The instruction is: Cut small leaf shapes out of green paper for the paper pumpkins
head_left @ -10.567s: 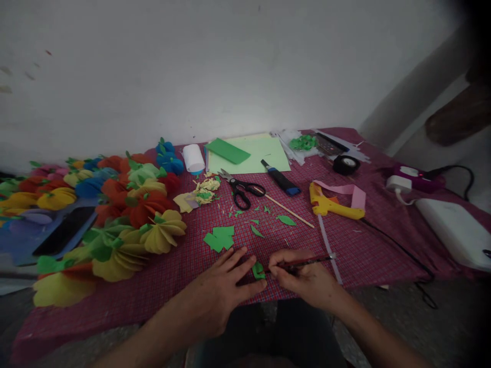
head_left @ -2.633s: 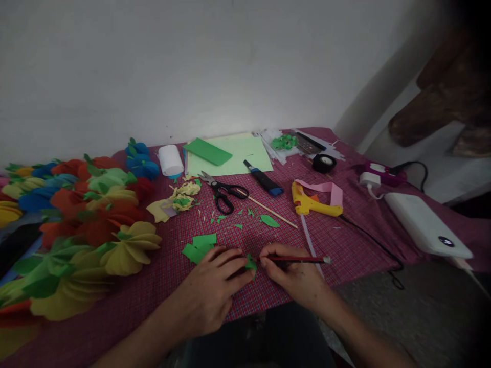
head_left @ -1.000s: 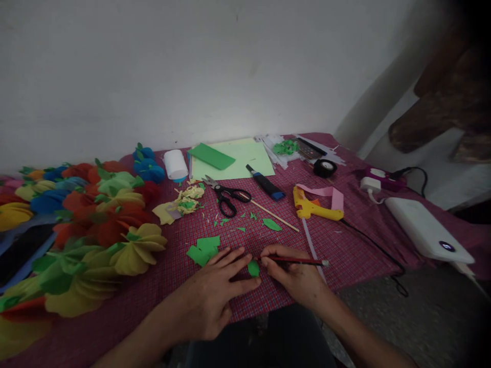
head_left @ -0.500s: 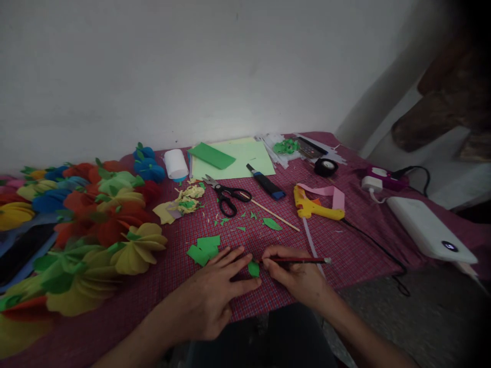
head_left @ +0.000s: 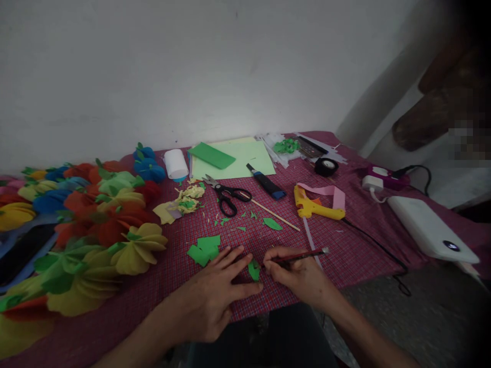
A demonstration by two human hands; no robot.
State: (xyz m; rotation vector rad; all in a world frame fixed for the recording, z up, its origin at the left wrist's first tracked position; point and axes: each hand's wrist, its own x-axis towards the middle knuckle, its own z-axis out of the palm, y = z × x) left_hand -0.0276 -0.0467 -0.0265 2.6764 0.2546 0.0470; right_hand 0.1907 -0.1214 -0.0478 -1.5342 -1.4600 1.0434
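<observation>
My right hand is closed round a dark red pencil, its tip close to a small green paper piece on the checked cloth. Fingers spread, my left hand lies flat on the table beside that piece, its fingertips near the paper's edges. More green paper pieces lie just beyond my left fingers. A leaf-shaped green cutout rests farther up, near a thin wooden stick. Black-handled scissors lie partly open behind.
Colourful paper pumpkins crowd the left side. A box cutter, yellow glue gun, black tape roll and white power bank lie right. Paper sheets and a white roll sit at the back.
The pencil's back end has tipped upward, and my right hand has shifted slightly. The small green piece has turned a little between my hands. My left hand stays nearly still.
</observation>
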